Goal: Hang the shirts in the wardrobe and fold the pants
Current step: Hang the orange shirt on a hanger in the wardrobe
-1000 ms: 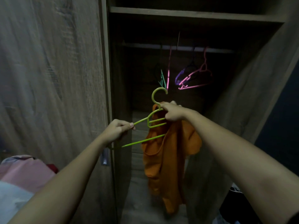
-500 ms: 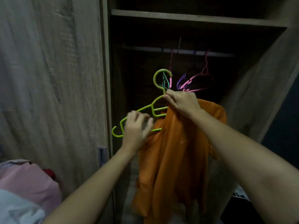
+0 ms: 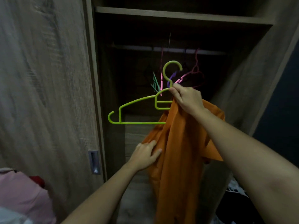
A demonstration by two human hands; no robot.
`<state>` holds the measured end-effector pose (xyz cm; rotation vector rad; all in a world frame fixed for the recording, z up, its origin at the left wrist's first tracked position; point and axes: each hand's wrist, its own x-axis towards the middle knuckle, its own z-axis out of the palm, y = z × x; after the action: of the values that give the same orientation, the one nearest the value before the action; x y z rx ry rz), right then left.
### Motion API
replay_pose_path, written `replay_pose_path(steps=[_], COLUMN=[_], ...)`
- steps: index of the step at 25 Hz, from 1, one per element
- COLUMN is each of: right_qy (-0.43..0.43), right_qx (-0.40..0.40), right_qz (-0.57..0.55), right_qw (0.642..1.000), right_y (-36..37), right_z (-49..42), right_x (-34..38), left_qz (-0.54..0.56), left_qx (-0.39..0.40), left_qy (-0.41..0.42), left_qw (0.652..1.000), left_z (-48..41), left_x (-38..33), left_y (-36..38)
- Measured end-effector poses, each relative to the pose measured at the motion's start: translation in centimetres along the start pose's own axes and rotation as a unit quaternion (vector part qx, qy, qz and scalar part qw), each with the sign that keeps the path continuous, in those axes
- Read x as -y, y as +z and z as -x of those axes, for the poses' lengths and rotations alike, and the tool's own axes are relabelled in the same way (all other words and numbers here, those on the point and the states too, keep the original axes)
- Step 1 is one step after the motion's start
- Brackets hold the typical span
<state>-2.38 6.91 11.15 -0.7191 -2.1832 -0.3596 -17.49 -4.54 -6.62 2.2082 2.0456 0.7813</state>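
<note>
An orange shirt hangs half on a green plastic hanger in front of the open wardrobe. My right hand grips the hanger at its neck together with the shirt's top. The hanger's left arm sticks out bare. My left hand touches the shirt's left edge lower down, thumb against the cloth; whether it pinches the fabric is unclear. The rail runs across the dark wardrobe interior above the hanger's hook.
Several empty hangers, pink, purple and green, hang from the rail. A sliding wardrobe door with a metal handle stands at left. Pink and red clothes lie at lower left. A shelf sits above the rail.
My left hand let go of the hanger's left arm and dropped to the shirt's edge. The hanger and shirt rose slightly and turned level.
</note>
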Motion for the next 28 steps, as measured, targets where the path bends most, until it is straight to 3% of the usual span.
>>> replay_pose_path(steps=[4, 6, 9, 13, 15, 18, 21, 24, 28], right_qy=[-0.012, -0.025, -0.037, -0.092, -0.087, -0.013, 0.069, 0.112, 0.112], right_qx=[0.024, 0.047, 0.081, 0.097, 0.087, 0.083, 0.079, 0.069, 0.11], right_qz=[0.035, 0.056, 0.089, 0.117, 0.116, 0.064, 0.0, -0.033, -0.074], right_qw=[0.999, 0.997, 0.992, 0.984, 0.986, 0.994, 0.995, 0.991, 0.985], right_y=[-0.5, -0.5, -0.3, 1.2, 2.0, 2.7, 2.7, 2.7, 2.9], right_z=[1.2, 2.2, 3.6, 4.6, 4.5, 4.5, 5.2, 5.7, 5.7], right_x=[-2.3, -3.8, -5.2, -4.6, -3.6, -2.5, -2.9, -3.9, -3.3], left_qz=[-0.053, -0.117, -0.187, -0.148, -0.172, -0.125, 0.042, 0.168, 0.091], left_qx=[-0.017, 0.022, 0.108, 0.17, 0.132, -0.017, -0.125, -0.076, -0.033], left_qy=[0.053, 0.08, 0.057, 0.038, 0.055, 0.097, -0.055, -0.094, -0.039], left_qw=[0.997, 0.99, 0.975, 0.974, 0.975, 0.987, 0.99, 0.978, 0.994], left_z=[0.9, 1.2, 1.4, -0.7, -2.7, -4.4, -4.0, -3.4, -3.9], left_x=[3.5, 5.8, 8.2, 6.6, 4.6, 3.0, 3.4, 3.8, 3.2], left_y=[-1.8, -4.0, -7.1, -10.6, -11.9, -11.6, -10.8, -10.9, -11.7])
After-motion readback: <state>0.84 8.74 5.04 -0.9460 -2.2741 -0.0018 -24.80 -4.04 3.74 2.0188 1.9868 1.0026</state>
